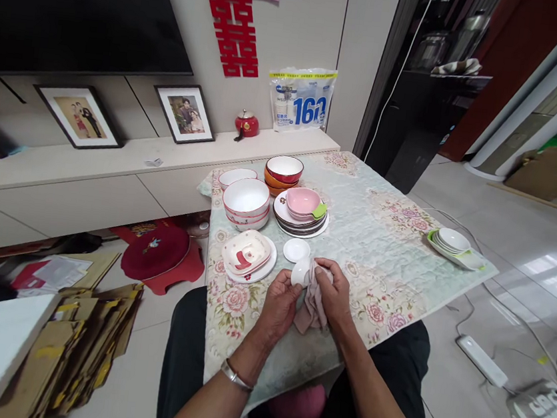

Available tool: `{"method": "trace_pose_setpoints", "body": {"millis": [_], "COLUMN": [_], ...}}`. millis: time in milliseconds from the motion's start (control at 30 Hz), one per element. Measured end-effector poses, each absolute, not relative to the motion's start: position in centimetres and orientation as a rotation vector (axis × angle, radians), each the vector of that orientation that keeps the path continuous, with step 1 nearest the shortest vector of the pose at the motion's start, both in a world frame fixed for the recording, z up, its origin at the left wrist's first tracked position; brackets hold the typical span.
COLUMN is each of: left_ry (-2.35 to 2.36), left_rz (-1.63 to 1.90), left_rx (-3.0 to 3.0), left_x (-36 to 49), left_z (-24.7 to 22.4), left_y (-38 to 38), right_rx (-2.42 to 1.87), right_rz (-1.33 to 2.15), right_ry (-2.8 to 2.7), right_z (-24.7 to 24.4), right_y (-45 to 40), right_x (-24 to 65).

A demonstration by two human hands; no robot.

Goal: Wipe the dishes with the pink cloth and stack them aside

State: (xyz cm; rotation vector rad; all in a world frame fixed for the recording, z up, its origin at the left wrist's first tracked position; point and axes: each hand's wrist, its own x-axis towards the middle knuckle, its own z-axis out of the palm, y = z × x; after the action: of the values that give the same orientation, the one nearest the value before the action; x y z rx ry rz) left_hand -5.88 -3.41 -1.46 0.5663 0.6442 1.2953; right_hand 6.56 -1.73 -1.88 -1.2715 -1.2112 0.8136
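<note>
Near the table's front edge, my left hand (279, 304) grips a small white dish (301, 272) by its left side. My right hand (333, 292) is closed around a pinkish-grey cloth (313, 307) and presses it against the dish's right side. Just beyond my hands lies a small white saucer (296, 250). To the left, patterned square dishes (246, 251) rest on a round white plate (267, 271). Farther back are a pink bowl (303, 200) on stacked plates (282, 219), white bowls with red rims (246, 198), and red and orange bowls (284, 168).
A floral cloth (358, 211) covers the table. At its right corner, small white dishes (450, 241) sit on a green-edged tray (471, 260). Behind stands a ledge with framed photos (186, 114), a red jar (246, 125) and a plastic bag (301, 101). Flattened cardboard (72, 346) lies left.
</note>
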Motion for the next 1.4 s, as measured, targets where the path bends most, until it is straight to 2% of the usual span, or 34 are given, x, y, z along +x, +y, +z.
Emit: {"method": "trace_pose_setpoints", "body": {"millis": [167, 267, 500, 733, 833, 967, 1067, 1300, 1400], "left_ry": [0.654, 0.65, 0.641, 0.655, 0.665, 0.662, 0.653, 0.64, 0.64], "left_rz": [1.304, 1.291, 1.273, 1.247, 1.251, 1.276, 1.285, 1.243, 1.244], "left_rx": [0.571, 0.563, 0.572, 0.618, 0.614, 0.595, 0.583, 0.607, 0.613], "left_x": [-5.9, -6.0, -6.1, -5.8, -5.8, -6.0, -6.0, -5.9, -5.9], "left_z": [-1.5, -1.6, -1.4, -1.1, -1.3, -1.7, -1.8, -1.9, -2.0], "left_y": [-3.2, -3.1, -3.2, -3.5, -3.5, -3.3, -3.1, -3.3, -3.3], "right_rx": [-1.155, -1.143, -1.18, -1.187, -1.212, -1.329, -1.35, -1.235, -1.196], "right_rz": [1.096, 1.117, 0.997, 0.434, 0.465, 0.734, 0.814, 0.494, 0.564], "right_ry": [-1.093, -1.051, -1.175, -1.774, -1.732, -1.399, -1.326, -1.7, -1.707], "right_z": [-2.3, -2.4, -1.6, 0.8, 0.7, -0.8, -1.4, 0.8, 0.9], "right_y": [-1.2, -1.2, -1.4, -2.6, -2.3, -1.1, -1.0, -2.5, -2.2], "right_x": [7.5, 7.8, 7.5, 5.9, 5.7, 6.7, 7.2, 6.6, 6.6]}}
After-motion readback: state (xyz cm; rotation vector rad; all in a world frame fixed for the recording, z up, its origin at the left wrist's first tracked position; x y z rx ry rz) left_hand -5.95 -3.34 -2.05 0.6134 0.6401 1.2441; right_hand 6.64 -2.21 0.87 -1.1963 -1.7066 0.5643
